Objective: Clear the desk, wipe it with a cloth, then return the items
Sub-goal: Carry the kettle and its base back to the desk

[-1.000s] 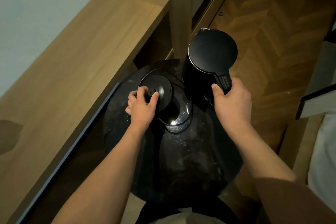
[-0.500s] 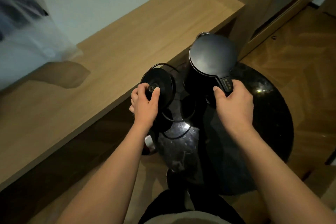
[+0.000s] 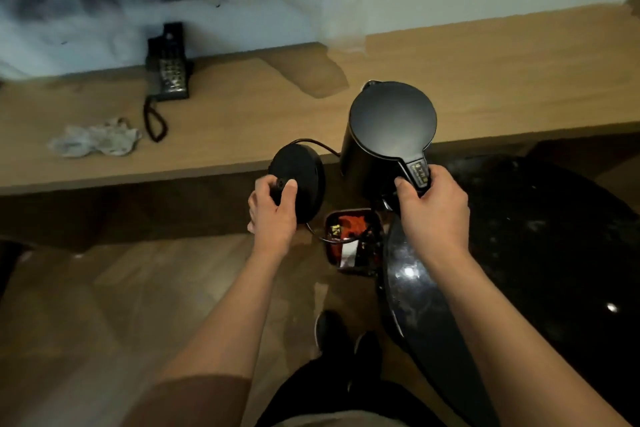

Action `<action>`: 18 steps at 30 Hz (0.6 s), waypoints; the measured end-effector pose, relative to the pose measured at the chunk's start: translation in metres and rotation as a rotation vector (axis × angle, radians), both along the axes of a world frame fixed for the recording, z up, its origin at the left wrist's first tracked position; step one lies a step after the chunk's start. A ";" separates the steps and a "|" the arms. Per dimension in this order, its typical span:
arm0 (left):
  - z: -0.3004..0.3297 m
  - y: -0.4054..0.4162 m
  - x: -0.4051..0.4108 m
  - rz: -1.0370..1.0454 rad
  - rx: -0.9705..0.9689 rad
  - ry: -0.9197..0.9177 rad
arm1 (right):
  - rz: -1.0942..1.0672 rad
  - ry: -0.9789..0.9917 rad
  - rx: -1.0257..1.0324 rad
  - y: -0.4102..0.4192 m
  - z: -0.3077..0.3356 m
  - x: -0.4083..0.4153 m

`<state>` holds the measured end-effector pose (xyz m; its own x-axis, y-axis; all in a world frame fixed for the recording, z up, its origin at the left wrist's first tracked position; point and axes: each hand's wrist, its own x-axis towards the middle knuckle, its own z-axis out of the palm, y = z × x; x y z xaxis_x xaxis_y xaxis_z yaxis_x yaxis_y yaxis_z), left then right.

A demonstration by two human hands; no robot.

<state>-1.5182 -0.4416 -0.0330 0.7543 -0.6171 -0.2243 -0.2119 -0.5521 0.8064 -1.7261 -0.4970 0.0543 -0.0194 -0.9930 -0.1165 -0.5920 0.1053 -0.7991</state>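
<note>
The fingers and thumb of the left hand (image 3: pixel 273 215) curl round the near edge of a round black plastic kettle base (image 3: pixel 298 180), the thumb pressed on its upper face beside the centre stud, so the disc is tilted up towards the camera. A thin black cord (image 3: pixel 320 146) loops from its far side. The left forearm reaches straight forward from a brown sleeve.

The fingers of the right hand (image 3: pixel 433 208) wrap the handle of a tall black electric kettle (image 3: pixel 391 135), thumb on the handle's left side just below a small label. The kettle is upright, lid closed, held just at the front edge of the long light-wood desk (image 3: pixel 502 87), to the right of the base.

On the desk, well to the left, lie a crumpled grey-white cloth (image 3: pixel 93 140) and a black corded telephone (image 3: pixel 168 66). Below the hands stands a small bin of red wrappers (image 3: pixel 351 239), beside a glossy round black table (image 3: pixel 554 253).
</note>
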 end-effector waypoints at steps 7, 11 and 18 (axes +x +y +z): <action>0.003 0.104 0.076 0.306 -0.102 0.027 | 0.332 -0.006 0.001 0.038 0.009 0.100; 0.003 0.172 0.120 0.491 -0.139 0.065 | 0.516 0.005 -0.033 0.071 0.016 0.165; 0.012 0.288 0.189 0.786 -0.196 0.052 | 0.794 0.024 -0.092 0.154 0.023 0.282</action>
<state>-1.3294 -0.1540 -0.0207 0.9752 0.0574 -0.2138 0.2196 -0.3716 0.9021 -1.4440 -0.3434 0.0770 0.6960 -0.7168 -0.0422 -0.4795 -0.4201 -0.7705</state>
